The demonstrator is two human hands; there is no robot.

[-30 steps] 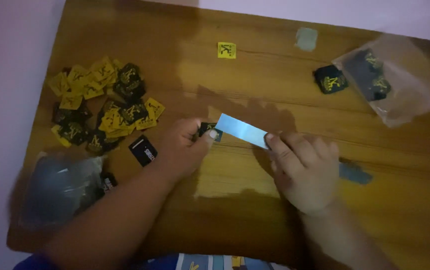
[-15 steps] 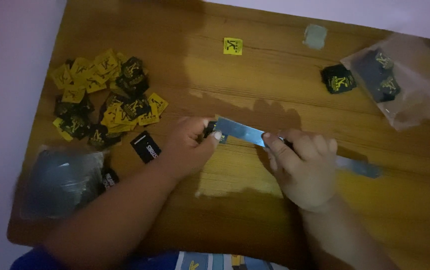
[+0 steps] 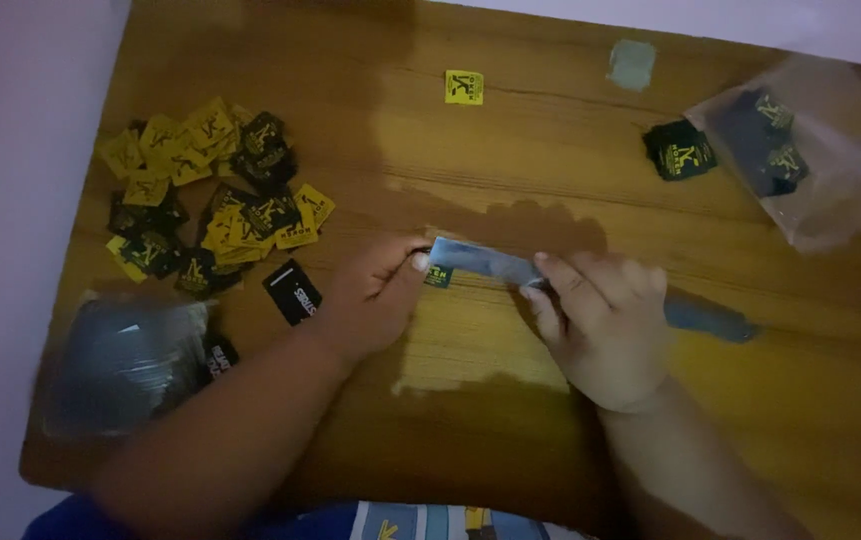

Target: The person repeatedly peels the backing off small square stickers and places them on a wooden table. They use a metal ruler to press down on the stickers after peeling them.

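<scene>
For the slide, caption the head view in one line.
Left hand and right hand hold a knife blade over a small label on a wooden table.

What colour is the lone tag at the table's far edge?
Yellow with a black mark: the lone tag, head view.

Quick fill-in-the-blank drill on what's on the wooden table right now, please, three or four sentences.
1. The left hand and the right hand hold a long clear plastic sleeve at its two ____.
2. The heap of small yellow and black square tags lies on the person's ____ side of the wooden table.
3. A single yellow square tag lies alone near the table's ____ edge.
4. The clear plastic bag at the right holds ____ tags.

Missing words: ends; left; far; black
</scene>
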